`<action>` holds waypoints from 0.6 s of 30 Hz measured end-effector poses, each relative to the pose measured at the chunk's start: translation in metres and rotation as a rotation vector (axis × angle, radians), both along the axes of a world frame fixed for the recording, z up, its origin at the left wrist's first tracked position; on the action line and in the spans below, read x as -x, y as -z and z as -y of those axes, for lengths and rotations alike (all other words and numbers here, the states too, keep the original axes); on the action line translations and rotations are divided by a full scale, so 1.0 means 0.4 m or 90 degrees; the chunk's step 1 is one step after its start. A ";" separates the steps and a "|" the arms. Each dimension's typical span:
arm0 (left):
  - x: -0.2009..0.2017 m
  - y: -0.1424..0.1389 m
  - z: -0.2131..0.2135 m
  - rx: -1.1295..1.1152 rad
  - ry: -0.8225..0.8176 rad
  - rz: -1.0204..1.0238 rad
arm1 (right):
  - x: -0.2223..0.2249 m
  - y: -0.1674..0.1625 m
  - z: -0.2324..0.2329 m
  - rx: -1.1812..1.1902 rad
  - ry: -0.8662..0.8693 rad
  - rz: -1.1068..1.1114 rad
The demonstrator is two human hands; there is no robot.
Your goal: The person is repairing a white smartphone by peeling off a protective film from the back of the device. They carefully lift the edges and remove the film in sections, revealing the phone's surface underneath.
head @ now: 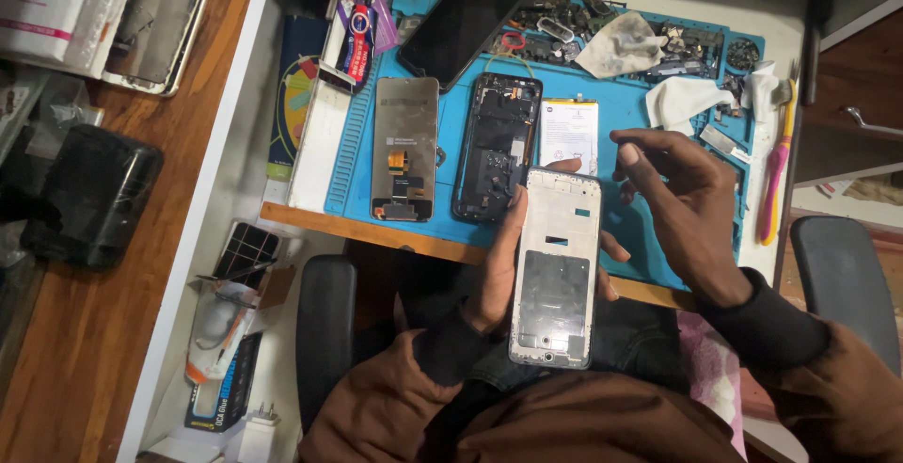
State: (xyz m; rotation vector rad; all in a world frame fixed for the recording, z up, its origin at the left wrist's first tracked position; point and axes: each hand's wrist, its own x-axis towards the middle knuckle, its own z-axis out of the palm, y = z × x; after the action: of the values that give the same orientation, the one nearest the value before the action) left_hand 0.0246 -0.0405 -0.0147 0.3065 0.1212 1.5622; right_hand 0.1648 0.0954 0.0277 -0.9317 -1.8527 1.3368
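Phone repair workshop, blue work mat [621, 228] on the bench, opened phones [496, 146], loose parts [564, 21], tweezers [360, 25]

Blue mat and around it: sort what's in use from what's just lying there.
In use:
left hand
phone frame
right hand

Lying about:
screen panel
open phone body
battery
black phone
toothbrush
blue mat

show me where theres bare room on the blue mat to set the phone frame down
Bare blue mat shows beside the white battery, beneath the right hand. A narrow strip runs between the screen panel and black housing. The mat's far edge is crowded with small parts and crumpled wipes.
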 end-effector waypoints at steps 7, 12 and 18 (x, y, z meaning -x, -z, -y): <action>-0.004 0.003 -0.001 -0.007 -0.006 0.006 | 0.001 -0.005 0.007 -0.037 -0.020 -0.047; -0.008 -0.001 0.002 0.000 -0.001 0.014 | 0.003 -0.002 0.007 -0.033 -0.016 -0.041; -0.008 0.003 -0.002 0.009 -0.005 0.002 | 0.004 -0.005 0.013 0.024 0.005 -0.074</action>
State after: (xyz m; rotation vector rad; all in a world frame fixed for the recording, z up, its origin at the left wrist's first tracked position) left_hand 0.0276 -0.0398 -0.0158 0.2921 0.1314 1.5682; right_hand 0.1633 0.0904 0.0296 -0.8612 -1.7391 1.3953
